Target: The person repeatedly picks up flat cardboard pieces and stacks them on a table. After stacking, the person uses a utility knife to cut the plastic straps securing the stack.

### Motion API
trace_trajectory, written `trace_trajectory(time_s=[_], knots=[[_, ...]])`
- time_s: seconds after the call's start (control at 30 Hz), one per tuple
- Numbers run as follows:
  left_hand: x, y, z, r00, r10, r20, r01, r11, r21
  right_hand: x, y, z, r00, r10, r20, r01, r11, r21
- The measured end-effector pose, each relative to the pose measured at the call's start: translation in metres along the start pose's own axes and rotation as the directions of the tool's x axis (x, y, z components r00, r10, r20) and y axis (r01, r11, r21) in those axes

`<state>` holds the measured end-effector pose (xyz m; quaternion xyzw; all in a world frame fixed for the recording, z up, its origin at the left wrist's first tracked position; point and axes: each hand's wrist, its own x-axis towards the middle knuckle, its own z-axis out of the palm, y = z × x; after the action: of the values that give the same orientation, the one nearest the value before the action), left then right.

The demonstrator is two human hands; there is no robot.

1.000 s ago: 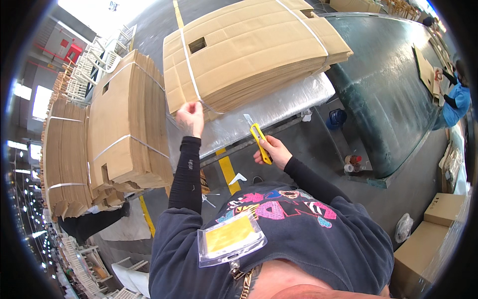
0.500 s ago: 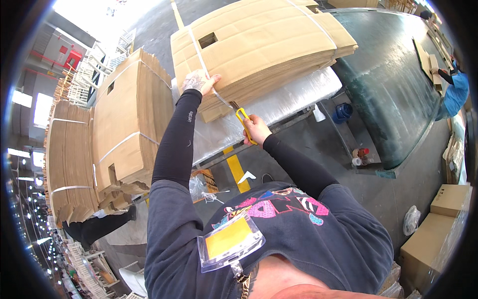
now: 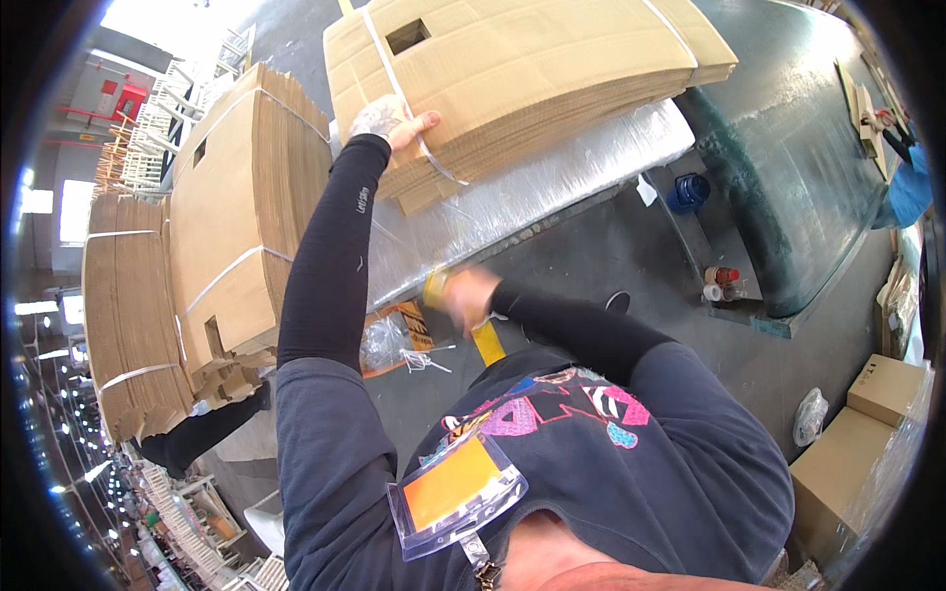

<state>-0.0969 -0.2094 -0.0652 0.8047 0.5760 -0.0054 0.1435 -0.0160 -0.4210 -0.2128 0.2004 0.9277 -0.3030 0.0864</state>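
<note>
A stack of flat cardboard sheets (image 3: 532,69) lies on a plastic-wrapped block in front of me. My left hand (image 3: 397,125) is closed on a white strap (image 3: 382,54) at the stack's near left edge, with the thumb pointing right. Below the hand, the strap's lower end curls free against the side of the stack. My right hand (image 3: 469,298), smeared by motion, is lower down, in front of the wrapped block and apart from the stack. In it is a yellow-handled utility knife (image 3: 436,288), also blurred; its blade cannot be made out.
Strapped cardboard stacks (image 3: 222,217) stand at the left. The plastic-wrapped block (image 3: 552,192) supports the front stack. A dark green curved surface (image 3: 769,128) is at the right, with a person in blue (image 3: 905,192) beyond. Cartons (image 3: 838,473) sit lower right; a blue bucket (image 3: 688,192) stands below.
My right hand has drawn the utility knife down and left, away from the strap. The strap, which ran to the blade, now has a loose end. My left hand stays on it.
</note>
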Motion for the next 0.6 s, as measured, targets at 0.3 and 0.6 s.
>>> trace_trajectory(time_s=[0.3, 0.6], knots=[[0.009, 0.005, -0.007, 0.993, -0.001, 0.114, -0.001, 1.000, 0.020, -0.024, 0.013, 0.021, 0.800, 0.600, 0.001, 0.005, -0.008, 1.000], [0.007, 0.002, -0.011, 1.000, 0.020, -0.001, -0.020, 0.999, 0.045, -0.070, 0.007, -0.038, 0.584, 0.801, -0.133, 0.289, -0.051, 0.956]])
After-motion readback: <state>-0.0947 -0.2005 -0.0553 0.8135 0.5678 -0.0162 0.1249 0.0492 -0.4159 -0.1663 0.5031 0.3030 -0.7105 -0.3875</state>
